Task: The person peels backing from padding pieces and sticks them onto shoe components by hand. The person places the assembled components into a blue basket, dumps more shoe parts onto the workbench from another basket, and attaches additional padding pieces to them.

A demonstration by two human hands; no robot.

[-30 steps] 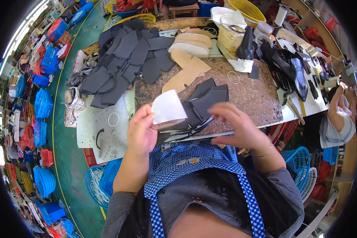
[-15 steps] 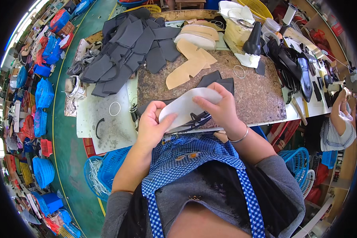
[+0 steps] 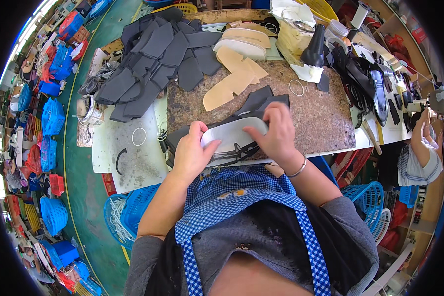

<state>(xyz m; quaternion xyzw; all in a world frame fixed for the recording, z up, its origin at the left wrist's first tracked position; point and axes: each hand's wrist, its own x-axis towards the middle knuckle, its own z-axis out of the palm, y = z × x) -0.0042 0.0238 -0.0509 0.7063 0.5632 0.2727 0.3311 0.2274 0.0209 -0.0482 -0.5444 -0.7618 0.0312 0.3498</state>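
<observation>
Low over the near edge of the worktable, a white, round-ended flat piece lies between my two hands. My left hand pinches its left end, thumb on top and fingers curled behind. At the other end, my right hand has its thumb against the piece; its fingers are slightly blurred. Dark grey cut pieces and black strap-like parts lie under and beside the white piece. Just beyond my hands is a tan notched piece on the brown board.
A heap of dark grey cut pieces covers the table's far left. Behind the brown board stand stacked tan and white pieces and a black cone-shaped object. Black shoes lie at right. Blue baskets stand below the table.
The white piece has come down and now lies flatter, closer to the dark parts. My right hand's fingers have lifted and shifted slightly; my left hand keeps its pinch.
</observation>
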